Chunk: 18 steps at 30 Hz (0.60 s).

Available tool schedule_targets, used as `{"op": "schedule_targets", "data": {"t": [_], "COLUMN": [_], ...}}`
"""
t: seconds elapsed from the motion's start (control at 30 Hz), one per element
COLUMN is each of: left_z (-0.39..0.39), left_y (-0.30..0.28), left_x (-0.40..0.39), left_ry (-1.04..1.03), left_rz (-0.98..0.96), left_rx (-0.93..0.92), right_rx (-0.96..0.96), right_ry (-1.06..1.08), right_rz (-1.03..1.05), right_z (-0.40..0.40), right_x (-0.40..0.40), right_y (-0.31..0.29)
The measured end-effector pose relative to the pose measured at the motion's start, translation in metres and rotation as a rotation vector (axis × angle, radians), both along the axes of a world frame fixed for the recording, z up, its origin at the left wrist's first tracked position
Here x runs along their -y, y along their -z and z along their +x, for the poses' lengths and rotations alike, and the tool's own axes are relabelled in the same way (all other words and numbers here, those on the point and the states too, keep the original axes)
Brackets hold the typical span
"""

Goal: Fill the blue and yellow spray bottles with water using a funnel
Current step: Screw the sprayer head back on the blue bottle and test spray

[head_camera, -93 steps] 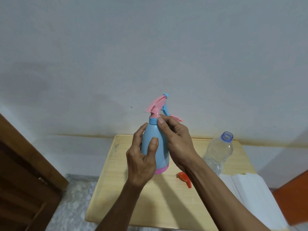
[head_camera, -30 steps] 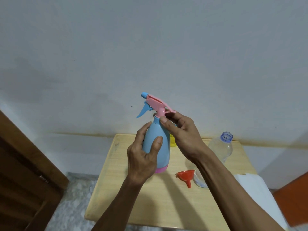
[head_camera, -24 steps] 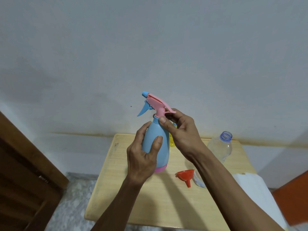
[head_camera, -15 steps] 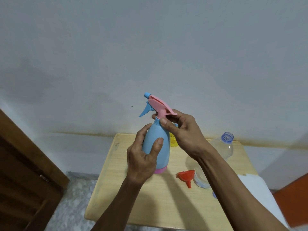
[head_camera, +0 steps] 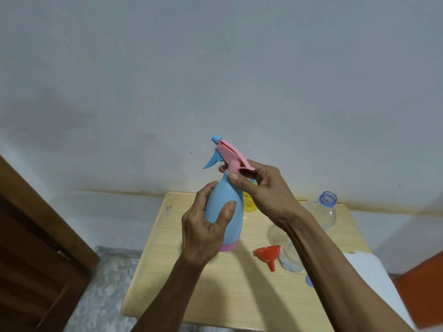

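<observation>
Left hand [head_camera: 203, 233] wraps the blue bottle [head_camera: 226, 212], held up above the table [head_camera: 191, 295]; right hand [head_camera: 261, 188] pinches its pink spray head [head_camera: 233, 156] at the collar. Light, stiff plastic, probably slick.

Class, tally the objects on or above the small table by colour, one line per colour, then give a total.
Blue: 1, the spray bottle, with pink head, held in both hands
Yellow: 1, the bottle mostly hidden behind it
Red: 1, the funnel
Clear: 1, the water bottle
Total: 4
</observation>
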<state>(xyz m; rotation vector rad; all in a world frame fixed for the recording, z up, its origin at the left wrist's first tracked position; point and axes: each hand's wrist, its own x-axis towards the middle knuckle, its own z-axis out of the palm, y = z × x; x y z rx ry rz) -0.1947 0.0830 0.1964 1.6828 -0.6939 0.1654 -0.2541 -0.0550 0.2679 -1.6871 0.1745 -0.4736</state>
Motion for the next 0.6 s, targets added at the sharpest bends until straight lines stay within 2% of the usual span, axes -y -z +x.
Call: {"op": "schedule_targets", "data": {"t": [0.1,0.33,0.6], "left_z": [-0.001,-0.004,-0.013], "left_y": [0.0,0.001,0.004], "left_x": [0.001,0.004,0.005], "left_ry": [-0.004,-0.002,0.016], "left_rz": [0.004,-0.013,-0.024], "left_rx": [0.016,-0.002,-0.007], "right_rx": [0.001,0.076,0.051], "right_ry": [-0.012,0.152,0.169], "right_rz": [-0.006,0.008,0.041], "right_z": [-0.002,0.001,-0.005], "right_x": [0.001,-0.006,-0.003], "right_y": [-0.002,0.008,0.005]}}
